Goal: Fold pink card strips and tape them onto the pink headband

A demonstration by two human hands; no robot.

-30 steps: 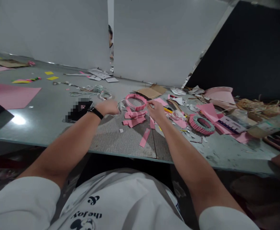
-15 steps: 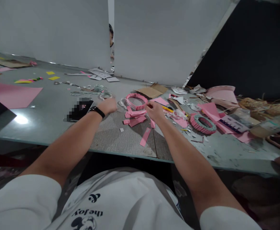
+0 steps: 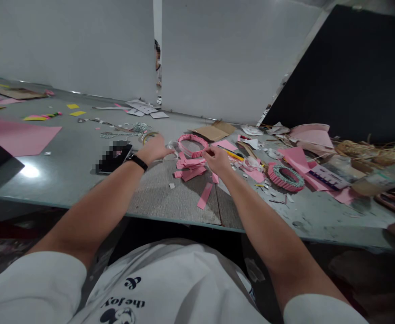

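My right hand (image 3: 218, 160) is closed in a pinch at the right rim of a pleated pink paper ring (image 3: 184, 150). My left hand (image 3: 154, 149) is beside clear tape rolls (image 3: 169, 157), its thumb stretched out to the right and its other fingers partly hidden. Another round band (image 3: 146, 137) shows just behind that hand. Between my hands lies a pile of pink paper strips (image 3: 190, 173), and a single pink strip (image 3: 204, 195) rests nearer to me. A small white scrap (image 3: 171, 186) lies on the wood-patterned board (image 3: 157, 198).
A black phone-like object (image 3: 121, 157) lies left of my left wrist. On the right are a yellow cutter (image 3: 235, 155), a finished-looking pink ring with green-white cord (image 3: 274, 176) and a plastic bottle (image 3: 374, 180). Behind lies brown cardboard (image 3: 214, 130). A person (image 3: 158, 67) shows through the partition gap.
My left hand has shifted slightly right and its thumb has spread out from a more closed shape. My right hand stays at the ring's rim. The view has tilted a little.
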